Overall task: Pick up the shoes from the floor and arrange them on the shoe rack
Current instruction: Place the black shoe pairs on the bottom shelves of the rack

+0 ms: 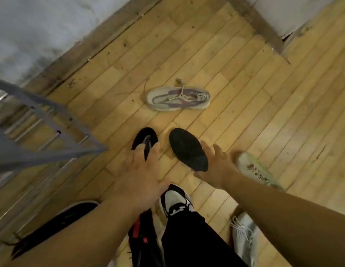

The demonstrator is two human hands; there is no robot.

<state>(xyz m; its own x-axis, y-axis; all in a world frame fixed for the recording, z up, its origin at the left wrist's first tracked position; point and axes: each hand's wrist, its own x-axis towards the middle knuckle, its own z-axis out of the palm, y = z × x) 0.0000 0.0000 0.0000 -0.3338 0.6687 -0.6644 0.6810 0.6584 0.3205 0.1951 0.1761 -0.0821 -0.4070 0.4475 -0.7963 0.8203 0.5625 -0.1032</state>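
Two black slip-on shoes lie on the wooden floor in front of me. The left black shoe (143,138) is upright; my left hand (142,170) hovers over its heel with fingers spread. The right black shoe (187,148) lies sole up; my right hand (216,162) is open just beside its heel end. A white and purple sneaker (177,98) lies farther away on its side. A white and green shoe (254,170) sits right of my right hand. The grey metal shoe rack (42,135) stands at the left.
A black sneaker with a white sole (58,222) lies near the rack's foot. A black and red shoe (142,237) and a pale grey laced sneaker (242,239) lie close to my feet. My own foot wears a white and black sneaker (176,201). White walls border the floor.
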